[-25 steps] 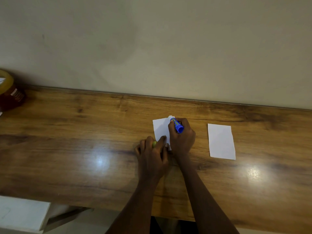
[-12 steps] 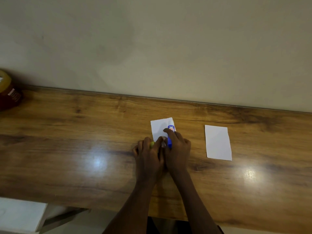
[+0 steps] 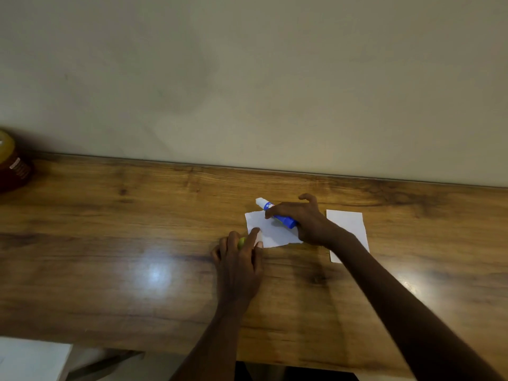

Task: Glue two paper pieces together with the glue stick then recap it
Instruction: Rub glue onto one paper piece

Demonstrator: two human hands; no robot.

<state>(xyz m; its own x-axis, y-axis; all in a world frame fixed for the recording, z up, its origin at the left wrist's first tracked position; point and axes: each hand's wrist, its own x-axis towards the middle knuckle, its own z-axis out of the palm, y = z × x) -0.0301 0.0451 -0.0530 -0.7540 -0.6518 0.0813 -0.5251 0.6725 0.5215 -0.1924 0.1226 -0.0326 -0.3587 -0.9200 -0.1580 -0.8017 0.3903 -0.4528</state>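
A white paper piece (image 3: 270, 229) lies on the wooden table (image 3: 137, 229). My right hand (image 3: 305, 221) holds the blue glue stick (image 3: 277, 213) nearly flat over the paper, its white uncapped tip pointing up-left past the paper's far edge. My left hand (image 3: 239, 259) presses a finger on the paper's near-left corner and keeps a yellow-green cap (image 3: 242, 242) tucked under its fingers. A second white paper piece (image 3: 347, 224) lies to the right, partly hidden by my right forearm.
A dark red jar with a yellow lid (image 3: 12, 166) stands at the far left against the wall. The table's front edge runs along the bottom, with a white surface (image 3: 30, 358) below at the left.
My right hand swung out to the right and laid the glue stick low, its tip sliding to the paper's far edge. The paper has turned slightly. My left hand stays on the corner.
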